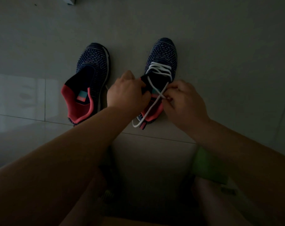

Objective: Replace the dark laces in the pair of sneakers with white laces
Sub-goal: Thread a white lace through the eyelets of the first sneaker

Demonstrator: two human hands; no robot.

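Note:
Two dark blue knit sneakers with pink collars stand side by side on the floor, toes pointing away from me. The left sneaker (91,75) carries no lace. The right sneaker (163,54) has a white lace (158,69) threaded through its front eyelets, and the two loose ends cross over its opening. My left hand (127,90) grips the dark tongue and left edge of the right sneaker. My right hand (185,98) pinches the white lace where the ends cross. One lace end trails past the heel (138,123).
The floor is pale glossy tile (40,46) with grout lines, dimly lit. A green object (207,163) lies under my right forearm near my lap. A white item's corner (70,0) shows at the top edge.

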